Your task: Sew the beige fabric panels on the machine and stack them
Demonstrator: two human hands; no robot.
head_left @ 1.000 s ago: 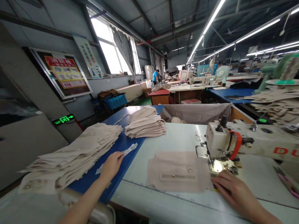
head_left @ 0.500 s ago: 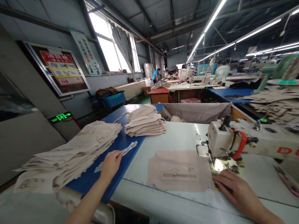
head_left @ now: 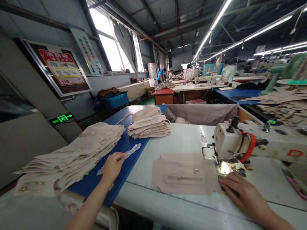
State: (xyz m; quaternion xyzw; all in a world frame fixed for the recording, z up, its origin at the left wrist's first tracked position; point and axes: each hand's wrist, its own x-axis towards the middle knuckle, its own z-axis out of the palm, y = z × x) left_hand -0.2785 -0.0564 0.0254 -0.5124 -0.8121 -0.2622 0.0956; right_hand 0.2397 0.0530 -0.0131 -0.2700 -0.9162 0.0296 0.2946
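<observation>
Head view: left of the sewing machine (head_left: 226, 139), the zipper (head_left: 190, 179) looks set, the white strip (head_left: 133, 149) my left hand (head_left: 112, 167) pinches unattached, the grip of my right hand (head_left: 242, 193) unclear.

We cannot tell whether the white strip (head_left: 133, 149) runs on behind the left hand (head_left: 112, 168); our view cuts off the sewing machine (head_left: 227, 140) at right; far people (head_left: 161, 75) look too small to make out.

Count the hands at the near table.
2: the left hand holds a white strip over the blue tabletop; the right hand is at the beige panel by the sewing machine.
</observation>
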